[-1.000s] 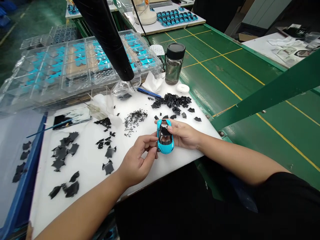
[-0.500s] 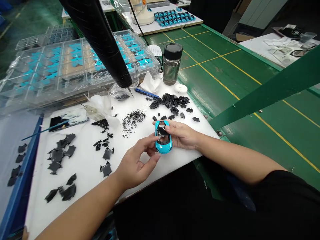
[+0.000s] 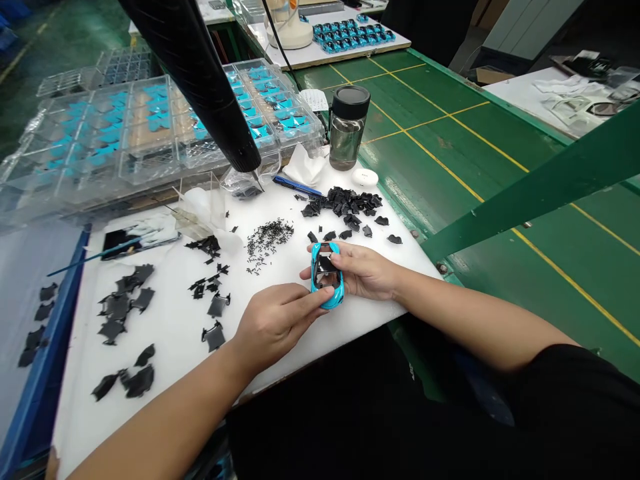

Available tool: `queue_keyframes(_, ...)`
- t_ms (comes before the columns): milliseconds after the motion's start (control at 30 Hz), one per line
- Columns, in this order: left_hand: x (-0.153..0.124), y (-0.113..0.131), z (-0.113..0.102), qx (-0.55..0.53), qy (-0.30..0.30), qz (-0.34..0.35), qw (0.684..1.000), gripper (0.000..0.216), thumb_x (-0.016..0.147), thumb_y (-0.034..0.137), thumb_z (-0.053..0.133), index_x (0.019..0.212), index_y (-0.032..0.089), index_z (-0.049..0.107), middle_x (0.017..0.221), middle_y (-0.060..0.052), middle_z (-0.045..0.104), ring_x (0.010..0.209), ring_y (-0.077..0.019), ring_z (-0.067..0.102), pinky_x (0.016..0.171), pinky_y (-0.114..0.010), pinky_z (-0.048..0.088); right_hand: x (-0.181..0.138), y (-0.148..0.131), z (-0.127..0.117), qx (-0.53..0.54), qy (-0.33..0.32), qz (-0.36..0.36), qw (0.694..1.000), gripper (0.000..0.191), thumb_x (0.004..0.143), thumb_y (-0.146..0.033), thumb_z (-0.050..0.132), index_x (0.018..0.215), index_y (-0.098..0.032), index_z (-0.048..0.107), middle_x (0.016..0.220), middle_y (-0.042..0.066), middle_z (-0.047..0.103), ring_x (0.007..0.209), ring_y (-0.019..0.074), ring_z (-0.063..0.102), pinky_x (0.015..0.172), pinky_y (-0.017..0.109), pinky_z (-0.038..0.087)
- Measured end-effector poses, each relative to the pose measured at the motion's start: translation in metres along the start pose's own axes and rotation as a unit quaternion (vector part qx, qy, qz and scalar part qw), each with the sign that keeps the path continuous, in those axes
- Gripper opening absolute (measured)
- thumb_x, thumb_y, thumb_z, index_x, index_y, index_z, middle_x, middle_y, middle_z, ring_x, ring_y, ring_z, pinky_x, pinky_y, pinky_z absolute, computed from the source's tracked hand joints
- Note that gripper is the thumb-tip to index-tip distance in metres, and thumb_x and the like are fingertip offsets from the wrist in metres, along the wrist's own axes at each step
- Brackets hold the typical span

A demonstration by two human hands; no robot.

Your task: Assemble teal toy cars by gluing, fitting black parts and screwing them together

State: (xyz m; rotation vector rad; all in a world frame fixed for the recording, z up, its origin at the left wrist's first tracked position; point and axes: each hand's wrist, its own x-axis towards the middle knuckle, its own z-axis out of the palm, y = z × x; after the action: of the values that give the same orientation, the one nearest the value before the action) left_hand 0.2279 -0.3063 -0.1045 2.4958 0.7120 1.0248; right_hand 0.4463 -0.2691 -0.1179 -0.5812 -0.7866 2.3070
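A glossy light-blue model car body (image 3: 326, 275) with open window frames and a dark interior lies in my right hand (image 3: 364, 271), whose fingers wrap its side. My left hand (image 3: 276, 325) comes in from the lower left, its fingertips lying across the near part of the car. Those fingers hide part of the windows. I cannot tell whether they pinch a small piece. Close above the car sits a heap of black plastic pieces (image 3: 343, 203). Beside that heap lies a scatter of tiny black parts (image 3: 267, 239).
Both hands work over a white foam mat (image 3: 167, 320) bearing more black pieces. Behind stand clear trays of blue parts (image 3: 150, 127), a capped glass jar (image 3: 347, 127) and a black overhead tube (image 3: 197, 80). A green conveyor belt (image 3: 450, 160) runs along the right.
My left hand has closed in, its fingers going from the car's window area to lying across the near end. The car has turned slightly in my right hand.
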Motion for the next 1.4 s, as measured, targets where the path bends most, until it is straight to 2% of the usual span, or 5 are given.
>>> queue_keyframes(167, -0.002, 0.001, 0.001, 0.028, 0.012, 0.011, 0.999, 0.038, 0.088, 0.01, 0.066, 0.125, 0.017, 0.061, 0.081, -0.004, 0.07, 0.069, -0.0128, 0.062, 0.065, -0.025, 0.051, 0.0, 0.0, 0.001, -0.003, -0.001, 0.0, 1.0, 0.052, 0.082, -0.038, 0.079, 0.125, -0.019, 0.055, 0.108, 0.011, 0.075, 0.085, 0.0173, 0.074, 0.078, 0.033, 0.061)
queue_keyframes(367, -0.005, 0.003, 0.005, -0.008, 0.07, -0.084, 0.994, 0.058, 0.082, 0.021, 0.076, 0.135, 0.019, 0.052, 0.08, 0.001, 0.068, 0.061, -0.0078, 0.056, 0.062, -0.02, 0.054, -0.001, 0.0, 0.001, 0.0, 0.025, -0.014, 1.0, 0.054, 0.08, -0.036, 0.082, 0.124, -0.02, 0.057, 0.096, 0.004, 0.073, 0.081, 0.0172, 0.073, 0.076, 0.034, 0.062)
queue_keyframes(867, -0.008, 0.001, 0.006, -0.056, 0.039, -0.128, 0.989, 0.062, 0.083, 0.024, 0.075, 0.138, 0.024, 0.047, 0.088, -0.001, 0.067, 0.067, -0.0086, 0.058, 0.064, -0.02, 0.056, -0.002, 0.003, -0.001, -0.019, 0.014, -0.054, 0.998, 0.06, 0.08, -0.036, 0.082, 0.131, -0.021, 0.053, 0.098, 0.002, 0.069, 0.079, 0.0152, 0.071, 0.071, 0.028, 0.06)
queue_keyframes(1033, -0.008, 0.002, 0.005, -0.081, -0.001, -0.188, 0.979, 0.073, 0.078, 0.04, 0.079, 0.139, 0.025, 0.043, 0.084, 0.001, 0.06, 0.067, -0.0103, 0.057, 0.067, -0.025, 0.055, -0.001, 0.004, 0.001, -0.048, 0.02, -0.062, 0.997, 0.059, 0.083, -0.035, 0.079, 0.133, -0.024, 0.049, 0.096, 0.0, 0.066, 0.08, 0.0155, 0.07, 0.069, 0.028, 0.06)
queue_keyframes(1400, -0.006, 0.006, 0.011, -0.184, 0.027, -0.312, 0.932, 0.042, 0.091, 0.031, 0.063, 0.13, 0.027, 0.046, 0.077, 0.004, 0.051, 0.067, -0.0104, 0.052, 0.065, -0.024, 0.047, 0.0, 0.008, -0.001, -0.084, 0.005, -0.1, 0.991, 0.062, 0.085, -0.031, 0.077, 0.137, -0.026, 0.044, 0.1, 0.0, 0.065, 0.084, 0.0161, 0.07, 0.073, 0.031, 0.06)
